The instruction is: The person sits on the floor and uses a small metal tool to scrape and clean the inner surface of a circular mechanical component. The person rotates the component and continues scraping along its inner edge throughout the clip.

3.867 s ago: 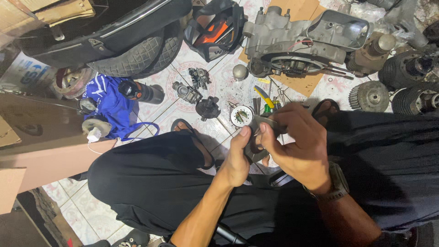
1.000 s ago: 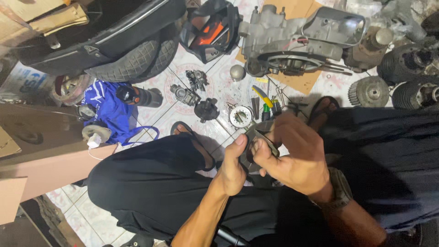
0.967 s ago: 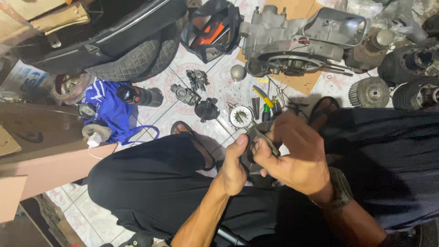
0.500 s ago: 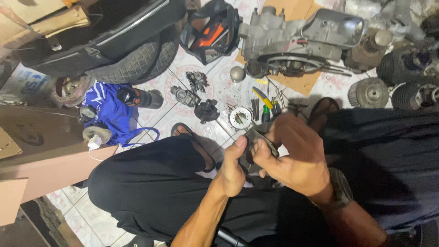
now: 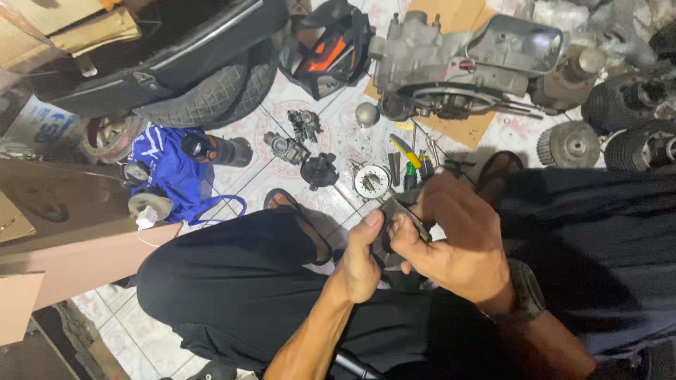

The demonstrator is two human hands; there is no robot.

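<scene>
A small dark metal part [image 5: 386, 239] sits between the two hands, above the person's lap and the black trousers [image 5: 239, 288]. The left hand [image 5: 360, 264] grasps this part from below, with the thumb lying along its left side. The right hand [image 5: 458, 239] is closed around a thin metal tool [image 5: 403, 211], and the tip of the tool touches the top of the part; what kind of tool it is, I cannot tell. A dark watch [image 5: 527, 295] is on the right wrist. Just beyond the hands, on the tiled floor [image 5: 331, 127], lies a round silver part [image 5: 372, 181], and beside it a yellow-handled tool [image 5: 405, 150] and a green-handled one [image 5: 410, 176]. A little further to the left are a black round part [image 5: 319, 171] and a small carburetor [image 5: 286, 147]. A blue cloth [image 5: 165, 172] lies near the left knee, with a black cylinder [image 5: 217, 149] on its edge. At the far side, an engine block [image 5: 458, 67] rests on cardboard [image 5: 451, 127], next to a black and orange plastic cover [image 5: 325, 49] and a tire [image 5: 211, 95].
</scene>
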